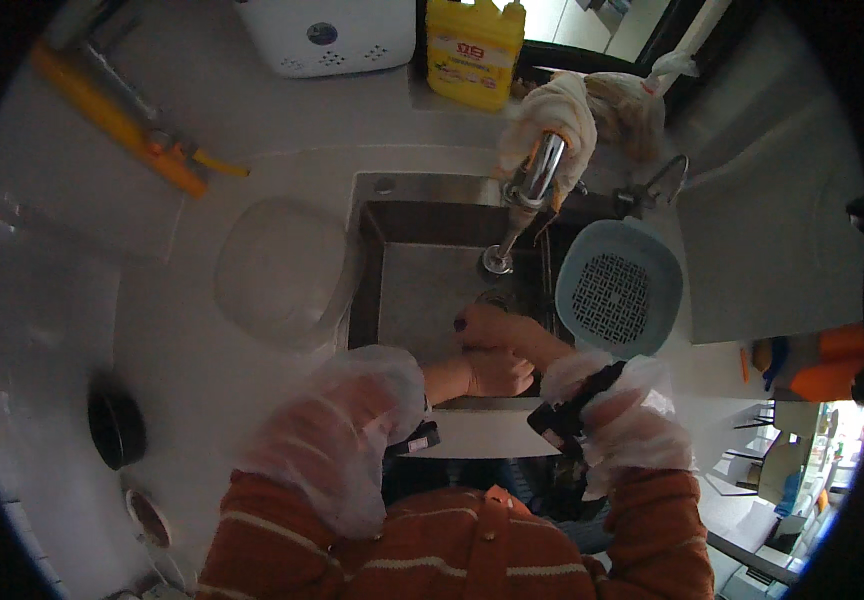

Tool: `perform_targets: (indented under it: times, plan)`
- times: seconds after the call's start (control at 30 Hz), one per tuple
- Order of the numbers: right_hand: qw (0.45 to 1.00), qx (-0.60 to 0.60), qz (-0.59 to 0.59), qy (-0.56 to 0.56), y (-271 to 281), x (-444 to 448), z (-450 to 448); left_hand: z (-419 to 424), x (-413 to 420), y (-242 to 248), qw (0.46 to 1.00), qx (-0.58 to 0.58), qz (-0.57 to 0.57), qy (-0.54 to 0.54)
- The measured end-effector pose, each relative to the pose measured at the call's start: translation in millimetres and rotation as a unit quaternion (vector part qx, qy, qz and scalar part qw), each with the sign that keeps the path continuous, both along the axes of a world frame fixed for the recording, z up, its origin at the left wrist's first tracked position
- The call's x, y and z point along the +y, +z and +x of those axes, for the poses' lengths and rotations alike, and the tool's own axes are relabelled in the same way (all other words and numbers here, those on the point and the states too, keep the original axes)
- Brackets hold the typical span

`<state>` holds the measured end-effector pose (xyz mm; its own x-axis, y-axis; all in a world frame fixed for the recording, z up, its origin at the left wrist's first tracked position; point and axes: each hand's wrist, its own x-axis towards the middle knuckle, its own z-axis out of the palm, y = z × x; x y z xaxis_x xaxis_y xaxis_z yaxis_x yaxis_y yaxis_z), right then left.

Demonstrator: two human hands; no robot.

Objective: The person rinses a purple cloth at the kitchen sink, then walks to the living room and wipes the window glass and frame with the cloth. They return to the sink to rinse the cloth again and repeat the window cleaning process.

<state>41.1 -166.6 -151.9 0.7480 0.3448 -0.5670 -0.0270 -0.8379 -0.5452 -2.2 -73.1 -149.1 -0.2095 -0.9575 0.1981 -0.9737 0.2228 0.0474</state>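
Observation:
Both my hands are over the near right part of a stainless steel sink [432, 187]. My left hand [498, 372] has its fingers curled and lies just below my right hand [505, 330], which reaches in from the right; the two overlap or touch at the wrist. A small dark thing or spot shows at the tip of my right hand; I cannot tell what it is. Clear plastic sleeve covers [357, 427] wrap both forearms. Beyond my hands stands a chrome faucet [540, 169] with a cloth [574, 112] wrapped round it. Whether water runs is unclear.
Right of the sink stands a blue-grey basket [567, 292] with a slotted bottom. On the left lies a translucent plastic container or lid [278, 274]. A yellow detergent jug [473, 56] and a white box [334, 34] stand behind. A small black container [116, 424] is at the far left.

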Motion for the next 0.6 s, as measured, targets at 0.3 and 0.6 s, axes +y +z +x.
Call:
perform_targets:
  times: [0.3,0.6]
  plan:
    - [0.980,-0.149,-0.129,0.021,-69,17,-31,-8,3,-69,0.939,0.093,0.329,-0.037]
    - [0.982,-0.137,-0.066,-0.112,-58,15,-49,-10,9,-71,0.941,0.056,0.307,-0.129]
